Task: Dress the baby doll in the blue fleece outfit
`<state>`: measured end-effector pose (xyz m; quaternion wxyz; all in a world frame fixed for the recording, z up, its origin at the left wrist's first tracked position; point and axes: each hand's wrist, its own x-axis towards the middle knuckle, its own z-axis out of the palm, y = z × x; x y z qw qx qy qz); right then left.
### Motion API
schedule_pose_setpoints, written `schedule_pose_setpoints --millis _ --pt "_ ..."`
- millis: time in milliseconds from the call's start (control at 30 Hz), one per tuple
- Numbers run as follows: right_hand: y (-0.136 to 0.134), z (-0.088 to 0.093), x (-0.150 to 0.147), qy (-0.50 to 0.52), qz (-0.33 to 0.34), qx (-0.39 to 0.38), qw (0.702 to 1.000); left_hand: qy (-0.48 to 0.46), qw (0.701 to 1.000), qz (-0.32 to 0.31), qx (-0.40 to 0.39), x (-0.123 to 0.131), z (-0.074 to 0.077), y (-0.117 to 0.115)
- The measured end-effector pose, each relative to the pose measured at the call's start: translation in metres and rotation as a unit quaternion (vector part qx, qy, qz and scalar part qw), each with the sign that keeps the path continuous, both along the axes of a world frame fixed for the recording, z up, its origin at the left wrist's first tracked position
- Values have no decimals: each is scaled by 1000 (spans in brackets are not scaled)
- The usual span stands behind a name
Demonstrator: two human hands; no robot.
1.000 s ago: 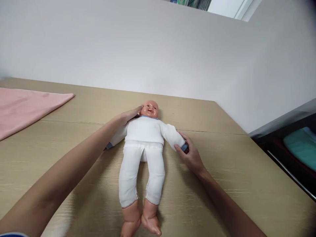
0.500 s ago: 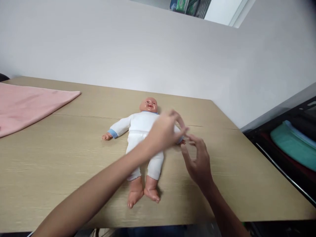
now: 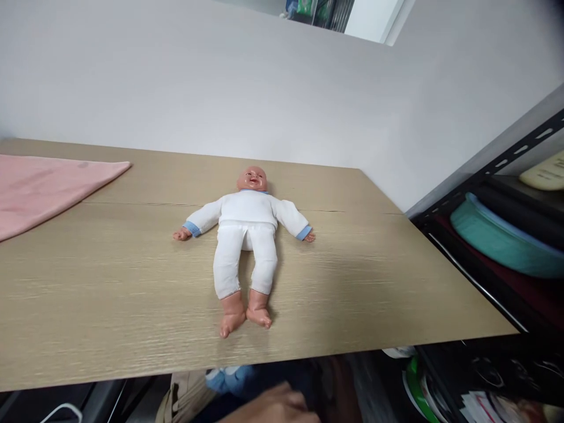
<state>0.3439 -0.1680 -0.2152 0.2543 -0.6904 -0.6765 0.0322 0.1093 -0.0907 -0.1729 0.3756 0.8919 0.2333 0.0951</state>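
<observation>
While the doll lies well beyond the hands, I cannot tell if they're closed.

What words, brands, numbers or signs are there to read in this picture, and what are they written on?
No text can be read with certainty.
Cream-coloured item on the right-hand shelf: dark marks like lettering, too blurred to read.
White item with a red stripe, lower right: no print legible.
Green packet behind the wall opening: too small to tell.
Doll and pink cloth: no lettering visible.
</observation>
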Motion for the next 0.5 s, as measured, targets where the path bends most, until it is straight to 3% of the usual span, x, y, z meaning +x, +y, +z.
schedule_pose_setpoints --millis 33,100,167,267,333,400,500 --pt "-2 -10 5 132 -17 -69 989 10 1000 -5 -6 -5 -16 -4" --pt "-7 -30 13 343 -65 -176 920 53 998 7 -21 -17 -40 -7" --pt "-9 -47 15 423 -87 -223 874 135 987 69 -48 -30 -55 -6" --pt "-8 -64 7 419 -76 -231 875 222 960 150 -78 -49 -64 -4" --pt "-6 -65 -1 415 -61 -222 881 245 952 159 -90 -56 -63 -5" --pt "-3 -55 -6 413 -60 -191 889 237 956 144 -97 -60 -60 -9" --pt "-1 -18 -8 415 -29 -146 898 192 964 116 -140 -66 -52 -16"
